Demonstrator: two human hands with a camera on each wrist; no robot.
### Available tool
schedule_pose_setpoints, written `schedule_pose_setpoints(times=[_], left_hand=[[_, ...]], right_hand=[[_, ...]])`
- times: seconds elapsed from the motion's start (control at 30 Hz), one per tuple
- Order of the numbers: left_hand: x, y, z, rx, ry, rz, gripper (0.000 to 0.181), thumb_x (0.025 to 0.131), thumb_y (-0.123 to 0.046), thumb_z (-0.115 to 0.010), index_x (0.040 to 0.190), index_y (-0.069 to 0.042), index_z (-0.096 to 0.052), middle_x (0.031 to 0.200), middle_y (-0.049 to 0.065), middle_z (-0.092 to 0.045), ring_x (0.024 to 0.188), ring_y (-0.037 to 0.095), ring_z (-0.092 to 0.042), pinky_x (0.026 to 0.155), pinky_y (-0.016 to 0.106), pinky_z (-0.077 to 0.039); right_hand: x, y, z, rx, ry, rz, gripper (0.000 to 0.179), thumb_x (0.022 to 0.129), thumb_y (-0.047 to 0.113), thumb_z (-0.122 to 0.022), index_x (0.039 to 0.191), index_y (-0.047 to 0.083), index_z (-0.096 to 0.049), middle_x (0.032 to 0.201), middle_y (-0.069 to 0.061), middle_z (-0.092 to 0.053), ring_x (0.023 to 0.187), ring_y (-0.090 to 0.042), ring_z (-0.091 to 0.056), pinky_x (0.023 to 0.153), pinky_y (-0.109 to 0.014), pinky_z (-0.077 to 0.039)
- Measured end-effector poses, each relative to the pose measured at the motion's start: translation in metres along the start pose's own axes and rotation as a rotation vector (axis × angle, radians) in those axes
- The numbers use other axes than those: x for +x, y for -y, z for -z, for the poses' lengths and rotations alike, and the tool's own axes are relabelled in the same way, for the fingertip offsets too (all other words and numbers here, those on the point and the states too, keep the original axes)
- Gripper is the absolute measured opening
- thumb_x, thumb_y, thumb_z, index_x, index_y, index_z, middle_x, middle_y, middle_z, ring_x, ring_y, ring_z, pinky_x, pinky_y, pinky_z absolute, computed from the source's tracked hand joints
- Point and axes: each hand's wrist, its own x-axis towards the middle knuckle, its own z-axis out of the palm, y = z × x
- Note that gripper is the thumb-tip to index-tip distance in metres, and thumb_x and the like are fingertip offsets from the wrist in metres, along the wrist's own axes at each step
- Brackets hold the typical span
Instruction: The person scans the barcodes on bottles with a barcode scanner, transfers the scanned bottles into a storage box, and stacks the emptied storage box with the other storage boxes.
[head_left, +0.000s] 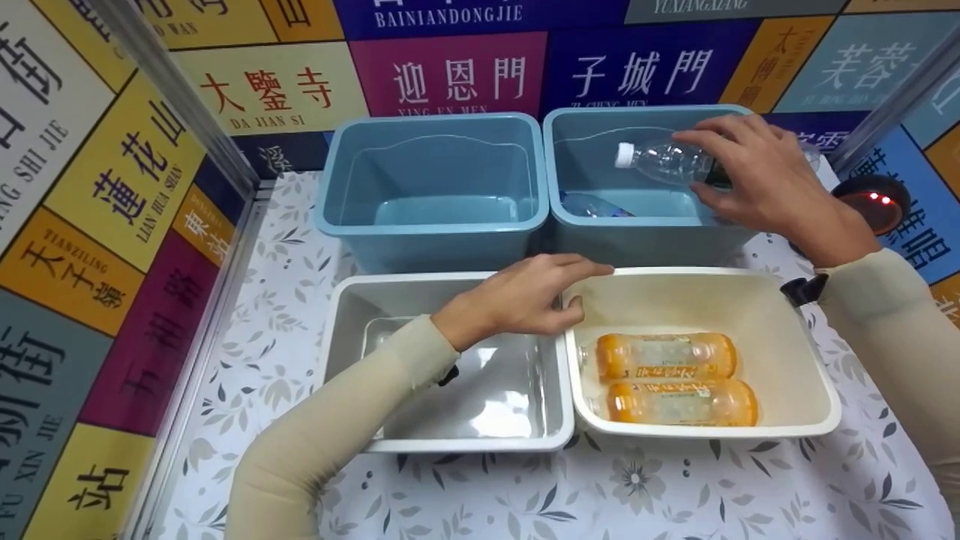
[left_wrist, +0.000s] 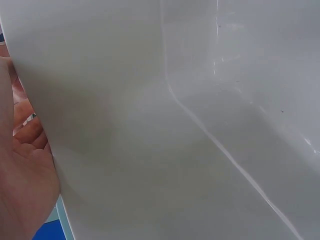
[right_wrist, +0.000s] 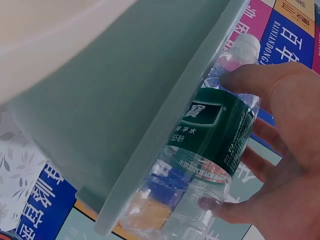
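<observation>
My right hand (head_left: 772,176) grips a clear plastic water bottle (head_left: 664,161) over the right blue bin (head_left: 637,222). The bottle lies sideways, its white cap pointing left. In the right wrist view, a green label (right_wrist: 205,127) shows on it, between thumb and fingers. Another clear bottle (head_left: 596,205) lies inside that bin, partly hidden by the front rim. My left hand (head_left: 521,296) rests over the rims where the grey bin (head_left: 465,445) meets the cream bin (head_left: 712,431), fingers extended. In the left wrist view its palm (left_wrist: 27,185) lies along the bin's edge.
Two orange-labelled bottles (head_left: 667,357) lie side by side in the cream bin. The left blue bin (head_left: 431,227) stands behind the grey one. A dark round device with red lights (head_left: 874,202) sits beside my right forearm. Printed panels (head_left: 450,75) enclose the flowered tabletop (head_left: 637,480).
</observation>
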Motion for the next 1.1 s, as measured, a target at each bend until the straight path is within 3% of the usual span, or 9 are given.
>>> schedule_pose_setpoints(times=[0.1,0.33,0.8,1.1], left_hand=[[0.0,0.0,0.0,0.001,-0.003,-0.003,0.057,0.09,-0.024,-0.049,0.147,-0.019,-0.051,0.139,0.001,-0.062,0.095,0.008,-0.062,0.085,0.02,-0.054],[0.002,0.0,0.002,-0.008,0.005,0.001,0.056,0.091,-0.025,-0.049,0.147,-0.019,-0.052,0.139,0.001,-0.061,0.105,0.009,-0.063,0.092,0.022,-0.054],[0.0,-0.001,0.004,-0.038,0.025,0.016,0.056,0.092,-0.025,-0.05,0.147,-0.02,-0.051,0.141,0.001,-0.06,0.11,0.011,-0.063,0.095,0.023,-0.054],[0.0,0.0,0.001,-0.012,-0.003,-0.001,0.056,0.091,-0.024,-0.05,0.146,-0.019,-0.052,0.138,0.001,-0.062,0.107,0.009,-0.063,0.091,0.022,-0.054]], right_hand=[[0.001,0.001,-0.002,-0.005,0.001,0.013,0.068,0.091,0.022,-0.07,0.153,0.033,-0.042,0.155,-0.01,-0.043,0.146,-0.036,-0.032,0.112,-0.074,-0.022],[0.005,0.005,-0.004,0.01,-0.002,0.027,0.068,0.092,0.024,-0.07,0.153,0.035,-0.041,0.157,-0.007,-0.043,0.144,-0.037,-0.034,0.107,-0.074,-0.028],[0.01,0.013,-0.015,0.022,0.051,0.065,0.068,0.095,0.026,-0.068,0.154,0.039,-0.037,0.159,-0.003,-0.042,0.143,-0.036,-0.037,0.105,-0.071,-0.032],[0.012,0.017,-0.019,0.011,0.069,0.076,0.068,0.095,0.025,-0.068,0.154,0.038,-0.037,0.158,-0.003,-0.043,0.141,-0.037,-0.038,0.101,-0.073,-0.033]])
